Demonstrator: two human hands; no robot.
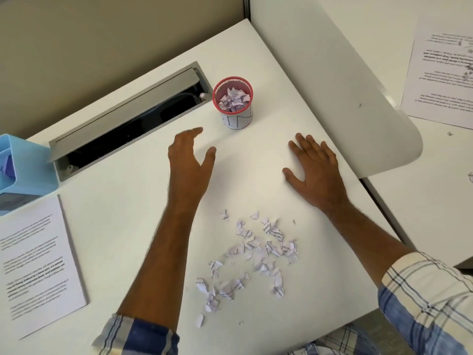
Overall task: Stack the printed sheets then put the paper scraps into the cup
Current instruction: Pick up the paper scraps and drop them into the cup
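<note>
Both hands are empty, fingers spread: left hand [189,160] hovers just below the cup [233,103], right hand [314,170] lies flat on the desk [128,226]. Scraps [250,257] lie behind both hands, toward the body, between the forearms, nearer the left arm.

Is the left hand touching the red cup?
Apart. In the head view, bare white desk shows between the left hand and the red cup; the fingertips stop short of it.
</note>
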